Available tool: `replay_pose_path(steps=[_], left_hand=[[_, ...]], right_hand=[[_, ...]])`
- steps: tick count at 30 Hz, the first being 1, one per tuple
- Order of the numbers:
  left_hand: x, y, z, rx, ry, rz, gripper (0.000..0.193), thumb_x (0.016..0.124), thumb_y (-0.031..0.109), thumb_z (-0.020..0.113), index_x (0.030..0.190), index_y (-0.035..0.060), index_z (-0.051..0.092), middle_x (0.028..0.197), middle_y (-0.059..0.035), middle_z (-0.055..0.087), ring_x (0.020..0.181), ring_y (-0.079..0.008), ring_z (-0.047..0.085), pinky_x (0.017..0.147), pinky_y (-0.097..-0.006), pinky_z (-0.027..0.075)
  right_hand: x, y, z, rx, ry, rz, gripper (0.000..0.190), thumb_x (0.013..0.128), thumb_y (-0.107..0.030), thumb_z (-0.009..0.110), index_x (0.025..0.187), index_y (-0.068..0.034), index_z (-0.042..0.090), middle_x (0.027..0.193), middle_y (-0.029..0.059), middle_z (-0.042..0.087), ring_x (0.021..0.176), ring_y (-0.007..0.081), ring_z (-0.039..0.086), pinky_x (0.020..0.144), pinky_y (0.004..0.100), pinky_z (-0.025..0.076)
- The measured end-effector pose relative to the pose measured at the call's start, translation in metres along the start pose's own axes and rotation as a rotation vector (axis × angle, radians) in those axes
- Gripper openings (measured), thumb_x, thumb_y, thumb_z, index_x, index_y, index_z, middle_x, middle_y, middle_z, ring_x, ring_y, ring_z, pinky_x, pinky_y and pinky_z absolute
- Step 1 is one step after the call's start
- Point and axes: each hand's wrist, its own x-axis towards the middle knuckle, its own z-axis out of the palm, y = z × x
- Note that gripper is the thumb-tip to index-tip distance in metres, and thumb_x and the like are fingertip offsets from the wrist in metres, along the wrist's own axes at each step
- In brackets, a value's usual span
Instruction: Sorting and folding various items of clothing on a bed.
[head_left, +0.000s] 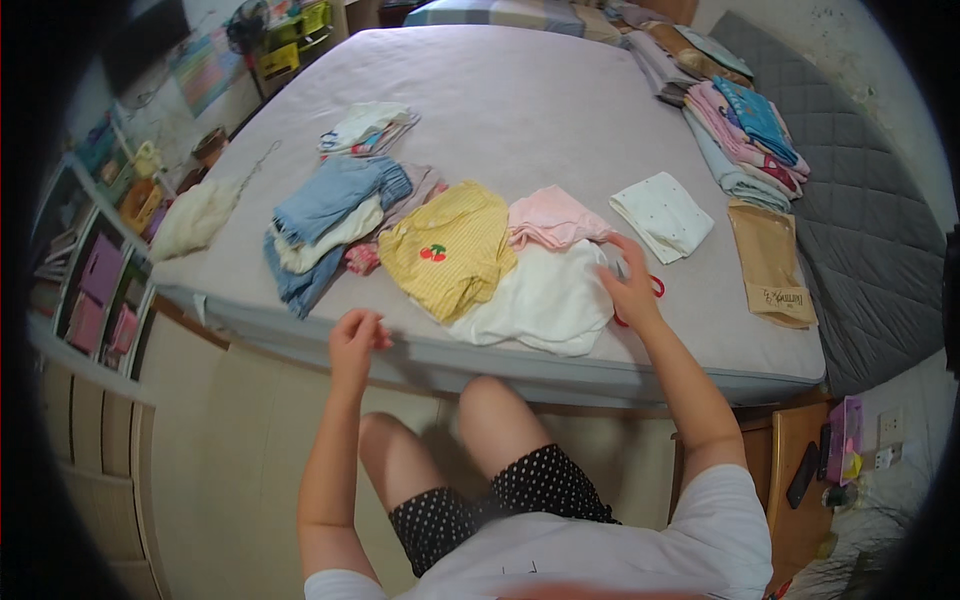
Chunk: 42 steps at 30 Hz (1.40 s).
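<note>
My left hand (355, 334) hangs loosely curled above the bed's front edge, with nothing visible in it. My right hand (632, 283) has its thumb and fingers apart at the right side of a white garment (559, 300). Its fingertips reach the corner of a pink garment (553, 217); whether they touch it I cannot tell. Partly hidden beneath this hand lie scissors with red handles (658, 286). A yellow striped garment with a cherry patch (450, 247) overlaps the white one. Left of it are blue denim clothes (330, 199) in a heap.
A folded white dotted cloth (664, 216) and a brown paper package (765, 259) lie on the mattress (517, 112) at right. Folded clothes (367, 127) are stacked farther back. Other stacks (742, 135) line the right side by a grey quilted pad (862, 225). A fluffy cream item (196, 217) lies left.
</note>
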Motion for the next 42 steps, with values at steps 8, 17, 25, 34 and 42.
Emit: replay_pose_path(steps=[8, 17, 25, 34, 42], left_hand=[[-0.058, 0.065, 0.044, -0.015, -0.241, 0.065, 0.018, 0.090, 0.015, 0.050, 0.088, -0.0006, 0.059, 0.069, -0.0050, 0.059, 0.060, -0.0120, 0.057, 0.057, -0.0234, 0.046], [-0.079, 0.110, 0.098, 0.074, -0.278, 0.473, 0.047, 0.081, 0.013, 0.061, 0.123, 0.0005, 0.043, 0.117, -0.0116, 0.048, 0.108, -0.0196, 0.049, 0.087, -0.0311, 0.042], [-0.112, 0.090, 0.095, 0.355, -0.206, 0.581, 0.058, 0.067, 0.011, 0.068, 0.121, 0.0024, 0.048, 0.126, -0.0142, 0.043, 0.112, -0.0280, 0.047, 0.096, -0.0365, 0.035], [-0.167, 0.065, -0.031, 0.082, 0.176, 0.415, 0.031, 0.067, -0.008, 0.048, 0.095, -0.0026, 0.060, 0.096, -0.0095, 0.058, 0.088, -0.0179, 0.055, 0.076, -0.0242, 0.043], [-0.228, 0.072, -0.090, 0.778, -0.116, 0.247, 0.017, 0.065, -0.006, 0.051, 0.079, 0.0013, 0.058, 0.084, -0.0133, 0.057, 0.072, -0.0271, 0.055, 0.064, -0.0315, 0.044]], right_hand=[[0.105, -0.019, 0.031, -0.053, -0.429, 0.239, 0.024, 0.078, -0.027, 0.063, 0.085, -0.004, 0.065, 0.064, 0.0060, 0.057, 0.067, 0.0186, 0.058, 0.059, 0.0329, 0.044], [0.116, -0.183, -0.067, 1.037, -0.214, -0.060, 0.025, 0.088, -0.022, 0.054, 0.102, -0.001, 0.058, 0.087, 0.0028, 0.061, 0.072, 0.0076, 0.058, 0.063, 0.0216, 0.049], [0.064, -0.281, -0.093, 1.442, -0.143, 0.003, 0.030, 0.087, 0.001, 0.047, 0.116, -0.004, 0.045, 0.097, 0.0099, 0.058, 0.082, 0.0155, 0.061, 0.075, 0.0303, 0.054], [0.022, -0.226, -0.044, 1.347, -0.194, 0.091, 0.026, 0.089, -0.002, 0.044, 0.112, 0.003, 0.054, 0.105, 0.0130, 0.059, 0.093, 0.0207, 0.059, 0.083, 0.0356, 0.049], [-0.142, -0.087, -0.005, 0.590, -0.541, 0.525, 0.026, 0.090, -0.010, 0.048, 0.111, 0.003, 0.057, 0.095, 0.0101, 0.061, 0.079, 0.0159, 0.061, 0.069, 0.0255, 0.051]])
